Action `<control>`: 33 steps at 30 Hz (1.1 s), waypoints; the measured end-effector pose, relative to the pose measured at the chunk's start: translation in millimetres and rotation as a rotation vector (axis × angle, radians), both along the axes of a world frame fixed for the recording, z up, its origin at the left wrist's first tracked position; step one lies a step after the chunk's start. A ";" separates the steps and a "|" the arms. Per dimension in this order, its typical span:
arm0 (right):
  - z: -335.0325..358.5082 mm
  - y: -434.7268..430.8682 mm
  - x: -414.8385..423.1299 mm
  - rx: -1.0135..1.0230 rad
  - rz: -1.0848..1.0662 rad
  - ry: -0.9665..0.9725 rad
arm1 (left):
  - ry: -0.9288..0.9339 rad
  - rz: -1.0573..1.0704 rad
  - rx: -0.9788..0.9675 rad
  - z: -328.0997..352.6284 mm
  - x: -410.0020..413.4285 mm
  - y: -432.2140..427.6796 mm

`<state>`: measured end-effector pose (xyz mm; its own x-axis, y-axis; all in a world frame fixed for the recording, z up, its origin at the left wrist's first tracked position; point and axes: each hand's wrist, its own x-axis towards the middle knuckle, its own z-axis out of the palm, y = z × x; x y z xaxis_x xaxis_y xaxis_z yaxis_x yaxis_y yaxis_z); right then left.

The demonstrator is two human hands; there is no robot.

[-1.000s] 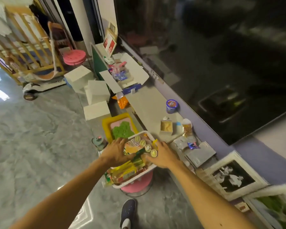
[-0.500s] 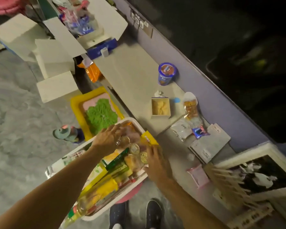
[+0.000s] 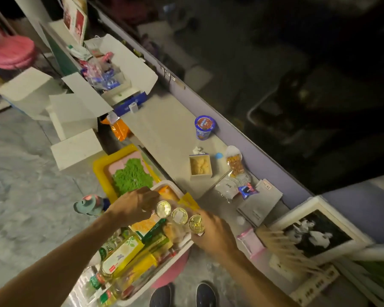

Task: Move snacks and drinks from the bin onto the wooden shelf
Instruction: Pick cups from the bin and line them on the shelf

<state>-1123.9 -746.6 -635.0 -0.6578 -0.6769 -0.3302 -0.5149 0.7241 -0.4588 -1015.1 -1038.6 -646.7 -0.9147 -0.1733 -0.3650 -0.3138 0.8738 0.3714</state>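
A white bin (image 3: 178, 255) packed with snack boxes and bottles sits on a pink stool in front of me. Over its far end is a clear-wrapped pack of three gold-lidded drinks (image 3: 179, 216). My left hand (image 3: 135, 205) grips the pack's left end and my right hand (image 3: 213, 234) grips its right end. The long pale wooden shelf (image 3: 164, 134) runs along the purple wall just beyond the bin. On the shelf stand a blue snack cup (image 3: 205, 127), a small open box (image 3: 200, 167) and a bag of snacks (image 3: 235, 163).
A yellow tray with green filling (image 3: 125, 172) lies left of the bin. White boxes (image 3: 75, 149) stand on the floor. Packets (image 3: 228, 187), a grey booklet (image 3: 261, 201) and framed pictures (image 3: 315, 234) crowd the shelf's right end. An open carton (image 3: 120, 69) fills its far end.
My view has tipped down and closer to the bin. Both hands have stayed at the ends of the gold-lidded pack, whose three lids now show in a row.
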 end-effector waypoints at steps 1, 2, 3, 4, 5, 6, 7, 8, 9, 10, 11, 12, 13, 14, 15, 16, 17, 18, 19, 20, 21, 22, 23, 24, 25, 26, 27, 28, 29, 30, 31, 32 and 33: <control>20.0 5.9 1.1 -0.011 -0.018 -0.012 | 0.024 -0.013 0.012 23.1 2.0 1.0; 41.6 12.2 2.8 -0.032 -0.040 -0.033 | 0.057 -0.033 0.018 46.5 2.9 2.9; 63.4 20.6 5.2 -0.070 -0.069 -0.045 | 0.096 -0.053 0.020 70.5 3.7 7.3; 84.9 29.8 7.9 -0.114 -0.102 -0.041 | 0.144 -0.068 0.025 96.0 3.6 13.9; 107.6 40.0 11.9 -0.152 -0.140 -0.028 | 0.196 -0.082 0.032 121.2 2.6 21.5; 130.2 51.4 16.9 -0.187 -0.187 -0.014 | 0.240 -0.105 0.035 145.7 0.3 31.0; 151.7 63.1 21.1 -0.216 -0.235 -0.006 | 0.272 -0.139 0.037 169.8 -3.5 41.2; 172.6 74.9 25.8 -0.230 -0.283 -0.001 | 0.287 -0.176 0.053 191.5 -7.7 50.9; 192.3 88.9 30.4 -0.244 -0.339 0.008 | 0.302 -0.220 0.075 212.5 -13.6 61.7; 210.0 105.3 35.1 -0.271 -0.404 0.026 | 0.318 -0.265 0.096 231.7 -20.4 73.5; 224.8 122.9 39.6 -0.313 -0.465 0.041 | 0.335 -0.306 0.108 248.6 -28.1 86.0; 239.4 141.6 45.2 -0.341 -0.520 0.050 | 0.343 -0.354 0.112 267.6 -35.9 101.8; 251.5 161.3 52.1 -0.354 -0.566 0.057 | 0.347 -0.405 0.116 284.1 -44.1 119.3; 262.9 181.9 60.3 -0.361 -0.612 0.067 | 0.351 -0.456 0.122 301.1 -51.7 139.8; 276.1 203.8 69.7 -0.378 -0.655 0.087 | 0.357 -0.509 0.131 316.3 -58.1 162.1; 287.3 226.9 80.0 -0.403 -0.707 0.110 | 0.354 -0.560 0.144 327.8 -63.1 185.5; 296.3 251.0 90.1 -0.424 -0.756 0.130 | 0.354 -0.607 0.161 338.4 -67.2 210.8; 307.1 274.6 101.7 -0.429 -0.792 0.143 | 0.355 -0.644 0.171 346.5 -70.4 236.8; 314.6 300.1 114.0 -0.427 -0.821 0.153 | 0.361 -0.678 0.177 352.6 -72.5 264.4; 322.2 326.2 127.5 -0.429 -0.852 0.165 | 0.362 -0.714 0.182 358.6 -72.2 293.9; 329.4 352.5 142.2 -0.436 -0.882 0.175 | 0.362 -0.751 0.185 363.6 -70.7 324.0; 334.9 379.3 157.4 -0.430 -0.916 0.186 | 0.368 -0.792 0.191 369.6 -66.9 355.5; 338.5 406.1 173.4 -0.424 -0.951 0.205 | 0.374 -0.831 0.202 372.2 -63.0 386.4; 342.0 432.7 189.9 -0.421 -0.987 0.235 | 0.375 -0.867 0.211 374.5 -58.0 417.5; 344.4 460.0 205.5 -0.419 -1.018 0.262 | 0.374 -0.895 0.229 375.9 -52.1 448.1; 345.1 487.0 220.6 -0.407 -1.048 0.270 | 0.370 -0.914 0.247 375.9 -45.4 477.9; 347.3 513.8 235.3 -0.393 -1.076 0.267 | 0.366 -0.931 0.265 376.5 -37.7 508.3; 350.5 540.4 249.5 -0.379 -1.100 0.265 | 0.356 -0.954 0.280 375.5 -29.9 538.8; 353.7 565.3 262.5 -0.371 -1.120 0.263 | 0.346 -0.975 0.295 374.2 -21.6 567.9; 357.7 589.7 274.8 -0.362 -1.139 0.263 | 0.335 -0.992 0.310 373.1 -13.0 596.7; 361.0 613.4 286.3 -0.349 -1.155 0.262 | 0.328 -1.004 0.320 370.9 -5.4 624.3; 361.7 635.9 295.9 -0.332 -1.165 0.262 | 0.325 -1.017 0.327 368.5 1.3 650.4; 362.5 657.1 304.6 -0.306 -1.171 0.261 | 0.322 -1.031 0.332 366.9 7.9 675.5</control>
